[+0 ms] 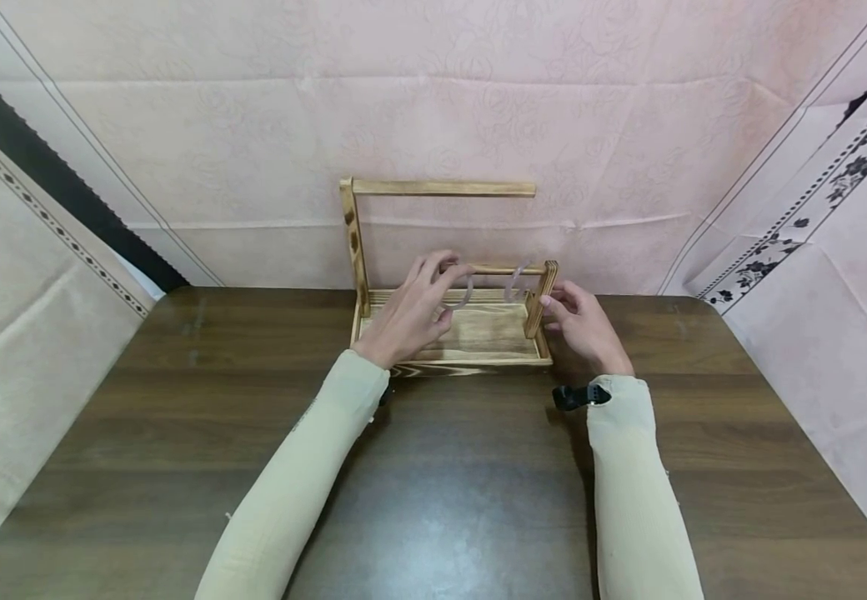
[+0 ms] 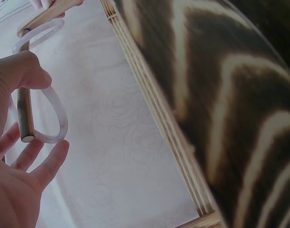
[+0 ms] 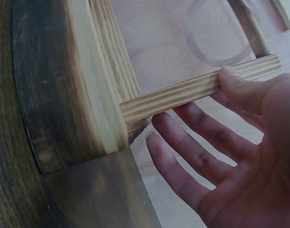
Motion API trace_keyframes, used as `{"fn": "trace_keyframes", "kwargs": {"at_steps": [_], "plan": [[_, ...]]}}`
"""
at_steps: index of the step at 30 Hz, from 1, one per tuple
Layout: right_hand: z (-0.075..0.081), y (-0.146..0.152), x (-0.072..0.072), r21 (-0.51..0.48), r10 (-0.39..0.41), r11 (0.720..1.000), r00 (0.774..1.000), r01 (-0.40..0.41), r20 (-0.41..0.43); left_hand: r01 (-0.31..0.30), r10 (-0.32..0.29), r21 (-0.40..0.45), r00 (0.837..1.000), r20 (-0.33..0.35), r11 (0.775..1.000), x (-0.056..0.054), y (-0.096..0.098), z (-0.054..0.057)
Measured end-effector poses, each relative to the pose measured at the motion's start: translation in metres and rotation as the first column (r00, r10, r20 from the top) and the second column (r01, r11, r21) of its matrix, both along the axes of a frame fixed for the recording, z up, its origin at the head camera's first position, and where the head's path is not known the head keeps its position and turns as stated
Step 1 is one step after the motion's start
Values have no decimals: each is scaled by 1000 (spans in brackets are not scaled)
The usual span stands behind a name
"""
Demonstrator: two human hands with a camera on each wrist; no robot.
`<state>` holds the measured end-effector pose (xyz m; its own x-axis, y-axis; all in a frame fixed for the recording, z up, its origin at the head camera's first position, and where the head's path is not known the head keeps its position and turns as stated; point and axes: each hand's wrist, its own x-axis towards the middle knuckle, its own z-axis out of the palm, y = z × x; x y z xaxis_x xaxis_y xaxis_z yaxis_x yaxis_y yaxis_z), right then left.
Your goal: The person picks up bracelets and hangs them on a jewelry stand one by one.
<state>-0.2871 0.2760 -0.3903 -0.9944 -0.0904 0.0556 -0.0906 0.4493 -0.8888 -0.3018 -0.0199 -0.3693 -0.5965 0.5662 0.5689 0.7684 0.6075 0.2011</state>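
A wooden jewelry stand has a tray base [image 1: 482,333], a tall left post [image 1: 357,246] with an upper bar [image 1: 444,189], and a short right post [image 3: 173,99] with a lower bar [image 1: 497,270]. My left hand [image 1: 414,308] pinches a pale translucent bangle [image 2: 63,116] between thumb and fingers. In the left wrist view the bangle appears to encircle the lower bar near its free end. Another pale bangle [image 1: 510,287] hangs on that bar beside the short post. My right hand [image 1: 583,325] grips the short post between thumb and fingers.
The stand sits at the far edge of a dark brown wooden table [image 1: 433,475]. Behind it hangs a pale pink patterned cloth [image 1: 418,125]. More cloth with dark borders [image 1: 786,242] flanks the table. A black strap [image 1: 579,397] circles the right wrist.
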Motion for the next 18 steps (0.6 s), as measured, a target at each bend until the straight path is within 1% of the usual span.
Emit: {"fn": "trace_keyframes", "kwargs": {"at_steps": [3, 10, 18], "plan": [[1, 1, 0, 0, 11, 1000, 1000, -11, 3, 2, -2, 0, 1000, 1, 1000, 0, 1, 0], [0, 0, 0, 2, -2, 1000, 1000, 2, -1, 12, -12, 4, 1000, 9, 1000, -1, 3, 1], [1, 0, 0, -2, 6, 1000, 1000, -6, 7, 19, -19, 6, 1000, 10, 1000, -2, 6, -1]]}}
